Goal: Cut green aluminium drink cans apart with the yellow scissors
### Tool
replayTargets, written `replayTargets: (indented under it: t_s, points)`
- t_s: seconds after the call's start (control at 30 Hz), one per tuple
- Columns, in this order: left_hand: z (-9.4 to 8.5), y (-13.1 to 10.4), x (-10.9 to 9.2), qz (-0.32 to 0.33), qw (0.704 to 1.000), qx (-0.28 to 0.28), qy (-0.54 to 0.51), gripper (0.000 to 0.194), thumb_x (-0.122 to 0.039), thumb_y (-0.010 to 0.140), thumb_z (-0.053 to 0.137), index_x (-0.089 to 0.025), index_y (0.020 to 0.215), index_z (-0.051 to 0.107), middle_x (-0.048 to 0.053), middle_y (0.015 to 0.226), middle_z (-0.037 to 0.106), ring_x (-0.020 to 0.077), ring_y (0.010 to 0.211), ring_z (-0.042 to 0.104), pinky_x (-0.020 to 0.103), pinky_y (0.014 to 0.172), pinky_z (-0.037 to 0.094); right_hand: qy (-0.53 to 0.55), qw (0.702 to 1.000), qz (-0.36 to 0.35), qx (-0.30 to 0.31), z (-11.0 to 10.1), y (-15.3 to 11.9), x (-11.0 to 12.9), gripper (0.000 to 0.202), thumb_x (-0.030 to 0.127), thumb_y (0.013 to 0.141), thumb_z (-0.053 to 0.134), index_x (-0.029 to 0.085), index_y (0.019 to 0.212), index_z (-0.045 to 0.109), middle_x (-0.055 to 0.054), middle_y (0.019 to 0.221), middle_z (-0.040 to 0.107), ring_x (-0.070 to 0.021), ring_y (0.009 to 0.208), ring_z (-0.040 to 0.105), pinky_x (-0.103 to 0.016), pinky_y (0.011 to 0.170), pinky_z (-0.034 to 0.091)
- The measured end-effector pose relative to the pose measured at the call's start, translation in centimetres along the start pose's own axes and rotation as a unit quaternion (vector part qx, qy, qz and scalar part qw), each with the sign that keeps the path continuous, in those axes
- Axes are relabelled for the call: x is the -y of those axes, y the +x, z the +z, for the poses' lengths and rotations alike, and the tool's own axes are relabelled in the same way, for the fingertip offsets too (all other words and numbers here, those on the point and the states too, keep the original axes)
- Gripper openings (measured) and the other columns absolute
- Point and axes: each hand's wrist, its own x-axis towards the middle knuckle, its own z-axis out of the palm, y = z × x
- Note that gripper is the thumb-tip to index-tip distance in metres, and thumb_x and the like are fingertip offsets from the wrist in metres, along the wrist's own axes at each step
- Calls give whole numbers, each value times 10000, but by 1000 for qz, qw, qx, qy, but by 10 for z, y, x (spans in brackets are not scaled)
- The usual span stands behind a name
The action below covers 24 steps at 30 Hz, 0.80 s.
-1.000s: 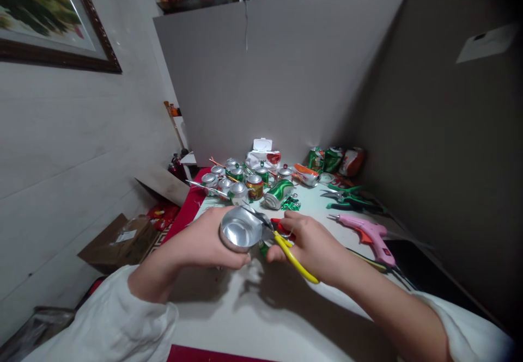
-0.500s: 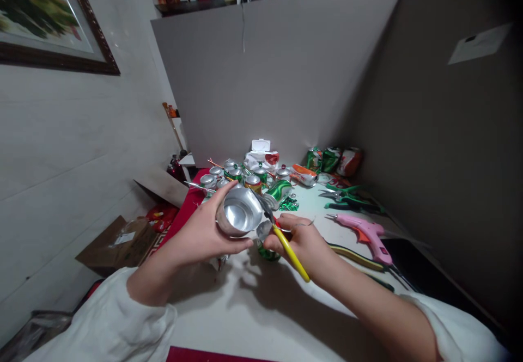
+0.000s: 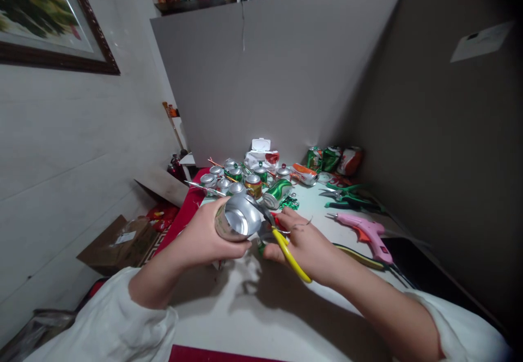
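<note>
A white table [image 3: 261, 318] stands in a corner formed by grey panel walls. Above its near centre, the left hand [image 3: 204, 237] is closed around a cut aluminium can [image 3: 238, 221], whose open, shiny interior faces the camera. The right hand [image 3: 304, 245] grips yellow-handled scissors [image 3: 281, 242], their blades meeting the can's rim on its right side. Behind the hands, a cluster of small silver-topped cans [image 3: 241, 179] and a tipped green can [image 3: 278, 192] lie on the table. Further back sits a wipes pack [image 3: 261, 154] with its lid raised. To the right lie green-handled shears [image 3: 347, 196] and a pink glue gun [image 3: 365, 234]. A cardboard box [image 3: 118, 242] rests on the floor at left.
</note>
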Motion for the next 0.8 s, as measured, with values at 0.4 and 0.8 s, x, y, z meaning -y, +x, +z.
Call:
replayTargets:
  t_s: [0.4, 0.8]
  points:
    - [0, 3, 1, -23, 1000, 4, -6, 441, -244, 544, 789, -140, 922, 587, 30, 815, 660, 179, 748, 591, 275, 654, 485, 6, 999, 19, -35, 7, 2, -8, 552, 729, 714, 667, 193, 695, 540, -10, 757, 519, -166, 664, 506, -284, 587, 368]
    - [-6, 2, 2, -16, 997, 56, -52, 406, -232, 589, 792, -153, 904, 549, 2, 779, 614, 142, 689, 554, 250, 612, 453, 12, 996, -49, -75, 7, 5, -16, 619, 767, 732, 609, 188, 551, 482, 4, 620, 445, -138, 568, 426, -272, 542, 322]
